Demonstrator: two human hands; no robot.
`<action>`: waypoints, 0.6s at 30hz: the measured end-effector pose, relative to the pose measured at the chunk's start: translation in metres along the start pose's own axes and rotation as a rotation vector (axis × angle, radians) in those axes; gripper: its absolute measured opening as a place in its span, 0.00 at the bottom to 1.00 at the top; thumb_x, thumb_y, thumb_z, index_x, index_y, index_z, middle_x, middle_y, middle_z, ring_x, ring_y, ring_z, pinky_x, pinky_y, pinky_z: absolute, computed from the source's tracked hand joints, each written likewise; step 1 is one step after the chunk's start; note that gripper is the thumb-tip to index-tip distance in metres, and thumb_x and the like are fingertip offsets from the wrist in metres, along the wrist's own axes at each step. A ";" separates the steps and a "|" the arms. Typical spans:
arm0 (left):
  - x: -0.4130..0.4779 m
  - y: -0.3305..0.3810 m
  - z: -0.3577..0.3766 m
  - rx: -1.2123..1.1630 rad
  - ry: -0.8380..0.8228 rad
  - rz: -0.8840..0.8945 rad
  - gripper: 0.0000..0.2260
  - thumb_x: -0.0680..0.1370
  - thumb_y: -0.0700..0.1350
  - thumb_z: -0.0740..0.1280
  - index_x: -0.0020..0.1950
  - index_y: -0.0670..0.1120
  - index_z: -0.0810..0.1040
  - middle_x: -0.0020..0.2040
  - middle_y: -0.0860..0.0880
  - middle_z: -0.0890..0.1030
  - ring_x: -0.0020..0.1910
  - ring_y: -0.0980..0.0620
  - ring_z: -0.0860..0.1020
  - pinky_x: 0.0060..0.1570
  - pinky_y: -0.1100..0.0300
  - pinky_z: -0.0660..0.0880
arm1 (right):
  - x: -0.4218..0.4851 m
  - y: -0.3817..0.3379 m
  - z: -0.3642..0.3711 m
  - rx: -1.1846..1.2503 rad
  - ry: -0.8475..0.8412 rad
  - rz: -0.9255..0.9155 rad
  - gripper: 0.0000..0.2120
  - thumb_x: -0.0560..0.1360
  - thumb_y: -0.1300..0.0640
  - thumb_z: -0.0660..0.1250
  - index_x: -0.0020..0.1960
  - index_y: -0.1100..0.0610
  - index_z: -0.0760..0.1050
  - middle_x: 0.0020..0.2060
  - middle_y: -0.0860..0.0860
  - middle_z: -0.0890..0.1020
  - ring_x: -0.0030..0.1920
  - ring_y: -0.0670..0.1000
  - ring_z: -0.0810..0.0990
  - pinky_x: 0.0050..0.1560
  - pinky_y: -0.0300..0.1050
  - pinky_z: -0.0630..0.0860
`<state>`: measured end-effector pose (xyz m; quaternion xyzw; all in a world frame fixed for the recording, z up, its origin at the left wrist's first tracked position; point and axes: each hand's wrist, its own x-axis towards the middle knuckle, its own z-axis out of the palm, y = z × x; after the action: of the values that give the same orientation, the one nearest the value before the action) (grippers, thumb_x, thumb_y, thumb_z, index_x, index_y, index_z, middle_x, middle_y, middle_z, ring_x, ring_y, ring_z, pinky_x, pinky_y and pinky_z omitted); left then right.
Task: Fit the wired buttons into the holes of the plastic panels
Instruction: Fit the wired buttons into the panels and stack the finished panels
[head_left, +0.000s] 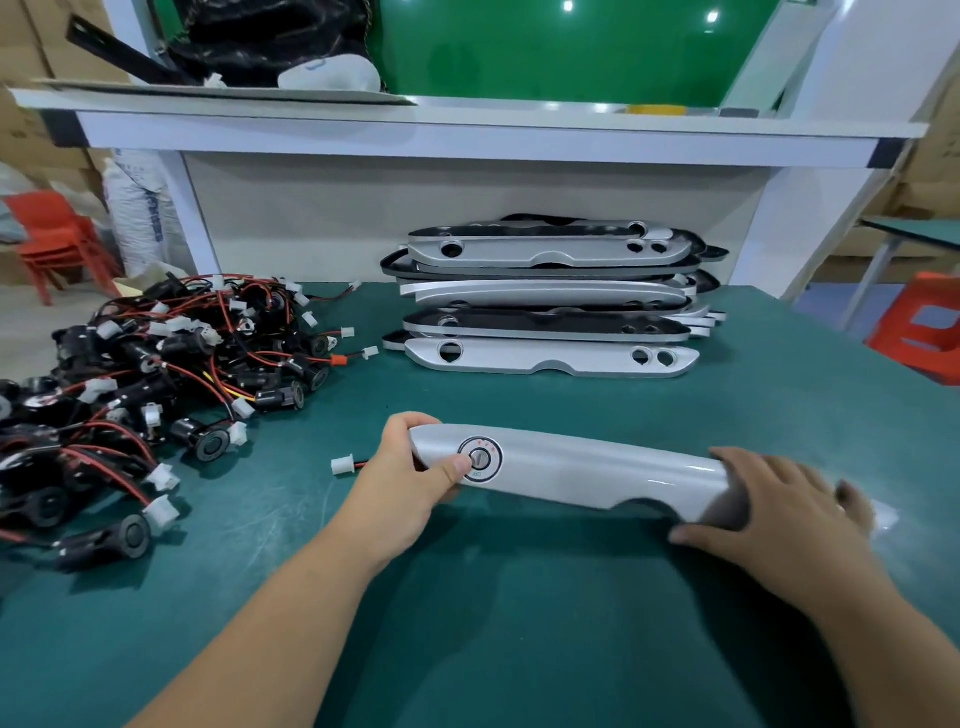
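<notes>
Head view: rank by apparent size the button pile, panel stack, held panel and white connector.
1. button pile, largest
2. panel stack
3. held panel, smaller than the stack though nearer the camera
4. white connector, smallest by far

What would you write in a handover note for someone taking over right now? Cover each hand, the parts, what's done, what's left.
Left hand grips the left end of the long silver plastic panel, thumb on the round silver wired button in its big hole. Right hand grips the panel's right end.
Tangled pile of black buttons with red wires: left on the green mat. Stack of silver panels: behind.
Done: one button seated.
Left: stacked panels' visible holes empty; held panel's right holes hidden.
</notes>
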<state>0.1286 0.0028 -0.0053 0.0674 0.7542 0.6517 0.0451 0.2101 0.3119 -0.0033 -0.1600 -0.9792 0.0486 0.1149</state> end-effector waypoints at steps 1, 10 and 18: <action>0.000 -0.001 0.000 0.001 0.002 0.003 0.13 0.76 0.42 0.70 0.53 0.54 0.69 0.47 0.48 0.80 0.39 0.58 0.82 0.57 0.47 0.77 | -0.002 0.016 -0.001 -0.013 -0.006 0.031 0.47 0.51 0.18 0.53 0.66 0.37 0.63 0.63 0.42 0.72 0.67 0.49 0.64 0.67 0.58 0.55; -0.002 -0.002 0.009 0.147 0.113 0.016 0.22 0.70 0.45 0.75 0.57 0.54 0.67 0.41 0.50 0.76 0.37 0.54 0.74 0.34 0.67 0.71 | -0.005 0.057 0.004 0.207 0.081 0.077 0.45 0.47 0.24 0.63 0.58 0.47 0.74 0.52 0.49 0.76 0.59 0.57 0.67 0.57 0.54 0.67; -0.008 -0.003 0.004 0.114 0.066 -0.020 0.20 0.71 0.44 0.75 0.53 0.57 0.67 0.45 0.47 0.78 0.36 0.51 0.75 0.43 0.55 0.74 | -0.011 0.050 -0.004 0.245 0.166 0.030 0.41 0.52 0.30 0.72 0.59 0.51 0.75 0.53 0.52 0.77 0.58 0.56 0.67 0.59 0.52 0.66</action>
<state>0.1368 0.0052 -0.0091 0.0407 0.7916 0.6092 0.0225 0.2364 0.3555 -0.0085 -0.1627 -0.9506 0.1561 0.2135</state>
